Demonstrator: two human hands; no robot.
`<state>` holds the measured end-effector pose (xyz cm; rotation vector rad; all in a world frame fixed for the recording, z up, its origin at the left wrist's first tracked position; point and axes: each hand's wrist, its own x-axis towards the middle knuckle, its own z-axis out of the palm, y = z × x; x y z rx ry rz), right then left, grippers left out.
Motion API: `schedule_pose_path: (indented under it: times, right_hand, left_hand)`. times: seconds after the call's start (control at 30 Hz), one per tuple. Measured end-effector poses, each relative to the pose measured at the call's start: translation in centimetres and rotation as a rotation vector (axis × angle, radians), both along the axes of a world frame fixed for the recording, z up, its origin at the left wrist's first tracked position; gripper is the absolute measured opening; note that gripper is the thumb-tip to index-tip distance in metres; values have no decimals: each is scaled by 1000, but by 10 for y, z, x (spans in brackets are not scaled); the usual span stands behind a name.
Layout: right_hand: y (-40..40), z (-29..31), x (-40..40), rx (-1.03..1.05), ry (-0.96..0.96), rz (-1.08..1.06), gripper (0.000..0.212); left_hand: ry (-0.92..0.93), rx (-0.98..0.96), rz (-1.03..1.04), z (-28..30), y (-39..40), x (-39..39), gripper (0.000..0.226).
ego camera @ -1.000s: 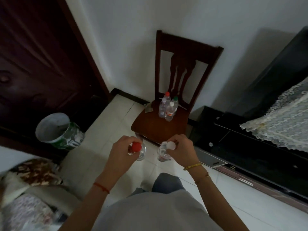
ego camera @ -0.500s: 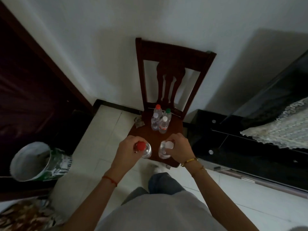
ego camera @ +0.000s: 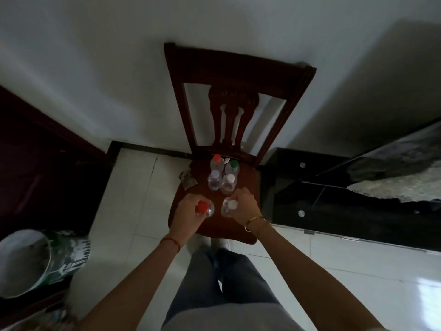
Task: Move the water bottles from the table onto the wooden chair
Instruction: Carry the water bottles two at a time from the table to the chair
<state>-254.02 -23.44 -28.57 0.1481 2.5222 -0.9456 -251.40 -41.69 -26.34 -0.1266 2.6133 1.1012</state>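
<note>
The dark wooden chair stands against the white wall, seen from above. Several clear water bottles stand upright at the back of its seat, with red, green and white caps. My left hand grips a clear bottle with a red cap over the front left of the seat. My right hand grips a clear bottle with a white cap over the front right. Both held bottles are upright; whether they touch the seat cannot be told.
A crumpled wrapper lies at the seat's left edge. A black glass cabinet with a lace cloth stands to the right. A white and green bucket sits on the floor at the left, beside a dark door.
I have stepped up to the chair and now look straight down on it. Both hands, each still holding a bottle, have moved forward over the front of the seat.
</note>
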Motion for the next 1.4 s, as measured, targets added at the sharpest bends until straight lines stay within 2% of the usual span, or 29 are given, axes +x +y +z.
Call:
schedule_pose_path:
  times: [0.1, 0.33, 0.6, 0.87, 1.03, 1.23, 1.4]
  right_hand:
    - [-11, -19, -15, 11, -54, -50, 27]
    - [-29, -62, -37, 35, -113, -151, 42]
    - [-36, -107, -54, 118, -141, -160, 28]
    - [-36, -124, -56, 126, -154, -173, 32]
    - [-37, -132, -56, 113, -164, -194, 29]
    - [-34, -136, -53, 97, -198, -211, 38]
    - [-34, -138, -54, 104, -186, -212, 36]
  left_hand:
    - [-45, 10, -42, -21, -4, -21, 33]
    - [-159, 39, -98, -66, -2, -60, 19]
    - [-162, 31, -153, -105, 0, -81, 15]
    - [-163, 5, -180, -126, 0, -92, 9]
    - [-156, 15, -159, -134, 1, -88, 12]
    - [-165, 10, -164, -141, 2, -82, 21]
    - [-148, -4, -183, -147, 4, -81, 20]
